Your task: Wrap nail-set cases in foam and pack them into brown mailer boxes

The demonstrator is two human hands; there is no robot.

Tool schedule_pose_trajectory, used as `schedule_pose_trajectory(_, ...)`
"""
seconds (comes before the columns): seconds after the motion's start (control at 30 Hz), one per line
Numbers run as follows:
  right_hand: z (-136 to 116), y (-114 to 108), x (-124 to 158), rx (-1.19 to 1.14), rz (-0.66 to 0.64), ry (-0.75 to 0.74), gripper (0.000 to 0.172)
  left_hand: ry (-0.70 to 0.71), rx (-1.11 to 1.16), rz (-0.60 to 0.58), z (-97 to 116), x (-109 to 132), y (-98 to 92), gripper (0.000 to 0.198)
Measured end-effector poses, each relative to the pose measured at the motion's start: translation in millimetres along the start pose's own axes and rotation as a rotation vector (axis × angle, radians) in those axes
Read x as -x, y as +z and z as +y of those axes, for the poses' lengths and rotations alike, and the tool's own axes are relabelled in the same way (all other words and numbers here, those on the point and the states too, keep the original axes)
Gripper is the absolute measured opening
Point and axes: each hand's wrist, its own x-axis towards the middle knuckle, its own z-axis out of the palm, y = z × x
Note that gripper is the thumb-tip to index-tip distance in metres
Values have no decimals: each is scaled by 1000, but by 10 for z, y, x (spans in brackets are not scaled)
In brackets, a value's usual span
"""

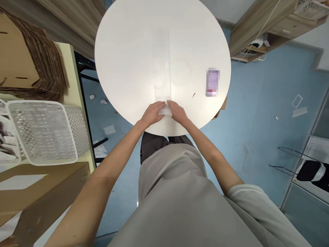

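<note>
The left hand [152,114] and right hand [178,112] pinch a film roll [165,110] at the surface's [123,61] near edge, fingers pressed together. Uneven pressure could skew or crease it, or it could slip off the edge.

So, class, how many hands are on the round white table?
2. The left hand and the right hand rest side by side at the table's near edge, both on a clear plastic strip. None seems hidden.
</note>
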Motion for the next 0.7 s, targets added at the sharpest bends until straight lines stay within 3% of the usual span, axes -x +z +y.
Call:
schedule_pose_trajectory(0.23, 106, -34, -81, -124, 72, 48, 39, -335, 251, 177, 48, -164, -95, 39)
schedule_pose_trajectory(0.53, 114, -47, -405, -247, 189, 285, 33, -542, 321, 398, -2, -292, 5, 23)
schedule_pose_trajectory(0.7, 23, -87, -564, -246, 151, 494, 32, -695, 324, 476, -131, -483, 9, 18)
